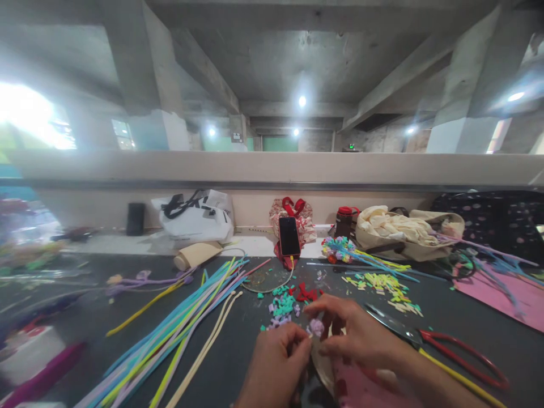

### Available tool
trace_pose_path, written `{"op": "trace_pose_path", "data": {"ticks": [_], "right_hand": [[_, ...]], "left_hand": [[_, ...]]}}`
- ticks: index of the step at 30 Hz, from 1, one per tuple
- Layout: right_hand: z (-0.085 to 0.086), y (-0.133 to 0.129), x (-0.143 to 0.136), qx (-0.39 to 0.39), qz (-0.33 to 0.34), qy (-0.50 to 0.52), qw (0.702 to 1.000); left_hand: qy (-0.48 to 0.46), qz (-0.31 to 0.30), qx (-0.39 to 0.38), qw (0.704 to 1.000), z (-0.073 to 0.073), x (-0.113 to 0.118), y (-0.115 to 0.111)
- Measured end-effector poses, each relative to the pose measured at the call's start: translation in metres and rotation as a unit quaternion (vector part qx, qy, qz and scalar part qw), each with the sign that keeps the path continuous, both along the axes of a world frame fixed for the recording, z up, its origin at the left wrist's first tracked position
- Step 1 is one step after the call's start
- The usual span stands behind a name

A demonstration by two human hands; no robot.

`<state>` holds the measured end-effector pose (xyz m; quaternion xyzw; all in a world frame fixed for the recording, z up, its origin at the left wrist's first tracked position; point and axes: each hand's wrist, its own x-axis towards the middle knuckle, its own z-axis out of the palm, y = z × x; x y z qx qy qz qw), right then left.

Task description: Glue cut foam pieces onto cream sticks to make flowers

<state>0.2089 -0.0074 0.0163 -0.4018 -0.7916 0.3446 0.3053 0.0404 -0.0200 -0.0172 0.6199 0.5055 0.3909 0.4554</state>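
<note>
My left hand (278, 362) is closed in a pinch at the lower edge of a small light-purple flower-like cluster (315, 327); its fingertips hide the grip point. My right hand (357, 334) curves around the cluster's other side, thumb and forefinger apart. Just beyond the hands lie loose teal pieces (283, 304), purple pieces (278, 322) and red pieces (306, 292). Pliers-like cutters with red handles (463, 354) rest by my right forearm. Under the right hand, a pink item (361, 385) is partly covered.
Long coloured fuzzy stems (170, 328) spread over the dark table's left side. A phone (289, 237) stands propped at the back, with a cable. Yellow-green cut pieces (385, 286), a bead-like bouquet (339, 249), a white bag (198, 215) and a cream cloth bag (408, 232) lie around.
</note>
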Motion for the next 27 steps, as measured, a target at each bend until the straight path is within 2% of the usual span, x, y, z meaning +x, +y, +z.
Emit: {"op": "trace_pose_path", "data": {"ticks": [8, 16, 24, 27], "right_hand": [[-0.0045, 0.0026, 0.0007, 0.030, 0.017, 0.006, 0.999], [-0.0082, 0.0023, 0.0001, 0.040, 0.011, -0.004, 0.999], [-0.0079, 0.0015, -0.0020, 0.029, 0.000, -0.010, 1.000], [-0.0048, 0.0014, 0.0006, -0.006, -0.005, 0.011, 1.000]], "left_hand": [[0.033, -0.010, 0.007, 0.999, 0.0023, 0.0005, -0.0022], [0.041, -0.007, -0.018, 0.999, 0.0045, 0.0011, -0.0031], [-0.018, -0.015, -0.056, 0.998, 0.0032, 0.0000, -0.0018], [-0.043, -0.019, -0.088, 0.995, 0.0023, -0.0010, -0.0014]]}}
